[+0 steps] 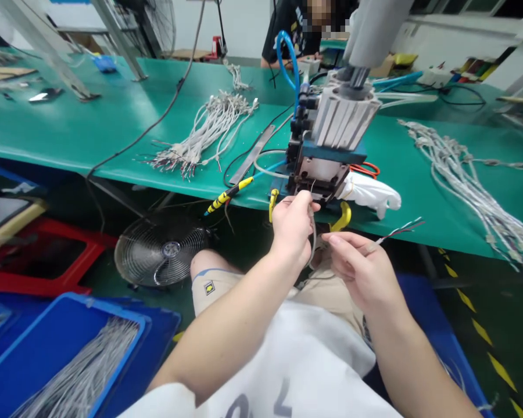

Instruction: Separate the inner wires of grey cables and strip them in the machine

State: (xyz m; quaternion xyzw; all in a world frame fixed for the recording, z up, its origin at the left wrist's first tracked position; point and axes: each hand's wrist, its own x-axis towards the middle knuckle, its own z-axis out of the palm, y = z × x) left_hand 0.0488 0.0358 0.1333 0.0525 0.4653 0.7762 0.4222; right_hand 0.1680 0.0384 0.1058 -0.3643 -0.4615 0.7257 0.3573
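My left hand (pixel 291 225) is closed on a grey cable (pixel 313 235), its fingertips at the front of the pneumatic press (pixel 325 168). A thin wire tip shows just above those fingers. The cable hangs in a curve below the hand. To the right and slightly lower, my right hand (pixel 359 261) pinches a grey cable whose stripped end fans out into several thin coloured wires (pixel 403 228). I cannot tell whether both hands hold the same cable. A yellow handle-like part (pixel 340 217) sits between the hands, at the press base.
Bundles of grey cables lie on the green table, left (pixel 209 130) and right (pixel 466 180). A steel ruler (pixel 253 155) lies beside the press. Below are a floor fan (pixel 168 249), a red stool (pixel 47 255) and a blue bin (pixel 61 307) of cables. A person (pixel 292 35) sits opposite.
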